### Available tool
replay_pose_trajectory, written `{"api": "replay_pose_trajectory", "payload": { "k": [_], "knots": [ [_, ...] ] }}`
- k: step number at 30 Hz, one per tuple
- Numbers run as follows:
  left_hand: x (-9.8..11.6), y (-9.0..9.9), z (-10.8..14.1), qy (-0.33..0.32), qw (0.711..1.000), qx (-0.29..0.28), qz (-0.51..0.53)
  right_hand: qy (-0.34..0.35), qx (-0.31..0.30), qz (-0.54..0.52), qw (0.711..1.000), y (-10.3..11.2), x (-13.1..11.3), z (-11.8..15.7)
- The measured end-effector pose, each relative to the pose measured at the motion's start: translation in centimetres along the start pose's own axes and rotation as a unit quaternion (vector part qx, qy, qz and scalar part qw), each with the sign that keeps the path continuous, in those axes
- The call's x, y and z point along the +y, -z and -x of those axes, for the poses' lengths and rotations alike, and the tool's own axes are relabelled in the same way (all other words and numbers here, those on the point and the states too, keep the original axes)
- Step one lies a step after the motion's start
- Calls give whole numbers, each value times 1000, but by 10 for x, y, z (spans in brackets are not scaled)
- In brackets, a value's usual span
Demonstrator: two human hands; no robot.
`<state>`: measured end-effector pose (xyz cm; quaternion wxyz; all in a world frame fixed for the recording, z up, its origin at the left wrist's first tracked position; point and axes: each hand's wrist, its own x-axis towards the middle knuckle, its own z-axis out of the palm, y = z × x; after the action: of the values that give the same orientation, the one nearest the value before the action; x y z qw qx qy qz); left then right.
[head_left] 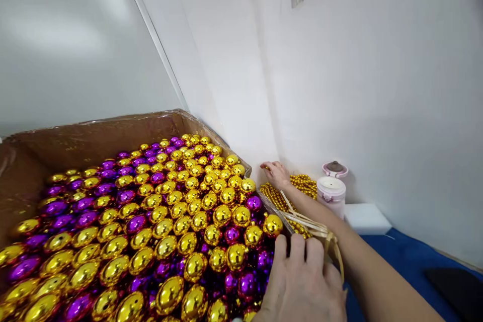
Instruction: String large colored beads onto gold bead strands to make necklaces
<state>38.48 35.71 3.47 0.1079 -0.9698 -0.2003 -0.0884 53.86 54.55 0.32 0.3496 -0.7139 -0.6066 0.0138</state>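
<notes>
My left hand [304, 279] is at the near right side of a cardboard box [113, 133]. Its fingers bend over the rim, tips hidden, close to several pale flat strips [307, 222]. Shiny gold baubles [196, 266] and purple baubles [126, 196] fill the box in packed rows. Farther off, beyond the rim, my right hand [278, 175] hovers over a heap of gold bead strings [304, 184]. A small gold bead seems to show at its fingertips; the fingers are partly closed. My right forearm reaches across from the lower right.
A pink flask [331, 193] with its lid flipped up stands right of the bead strings. Beside it lies a white block [368, 219] on a blue surface [400, 256]. A dark flat object [455, 287] is at the lower right. White walls [358, 85] rise behind.
</notes>
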Motion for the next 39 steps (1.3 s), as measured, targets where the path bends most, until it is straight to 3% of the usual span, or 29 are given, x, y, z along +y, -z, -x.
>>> {"api": "replay_pose_trajectory", "payload": {
  "k": [5,9,12,15,17,20,22,24,27,29,31,34,36,39],
  "knots": [
    [3,11,7,2,1000,6,-24,115,64,-116,985,69,-54,7],
    [4,31,14,-4,1000,3,0,231,8,-172,958,113,-112,18],
    [0,49,12,-21,999,3,25,284,-51,-179,940,135,-138,27],
    [-9,66,-5,44,988,-18,147,253,-36,-187,949,158,-129,40],
    [-19,79,-24,114,962,-23,246,196,15,-196,961,175,-104,56],
    [-44,103,-53,184,935,32,303,112,92,-204,968,189,-56,97],
    [-63,124,-70,239,907,89,334,70,118,-202,970,182,-29,134],
    [-81,150,-83,286,873,149,365,44,116,-197,972,160,-11,176],
    [-96,198,-95,329,815,247,408,20,85,-182,979,107,1,228],
    [-97,235,-100,332,782,309,428,1,75,-169,983,71,4,247],
    [-92,271,-101,316,760,358,440,-27,78,-154,985,42,5,251],
    [-79,315,-100,288,735,412,454,-72,108,-130,983,19,5,236],
    [-69,335,-96,278,723,430,463,-87,129,-117,981,13,4,223],
    [-54,351,-89,270,712,432,483,-82,155,-101,979,15,1,210]
  ]
}}
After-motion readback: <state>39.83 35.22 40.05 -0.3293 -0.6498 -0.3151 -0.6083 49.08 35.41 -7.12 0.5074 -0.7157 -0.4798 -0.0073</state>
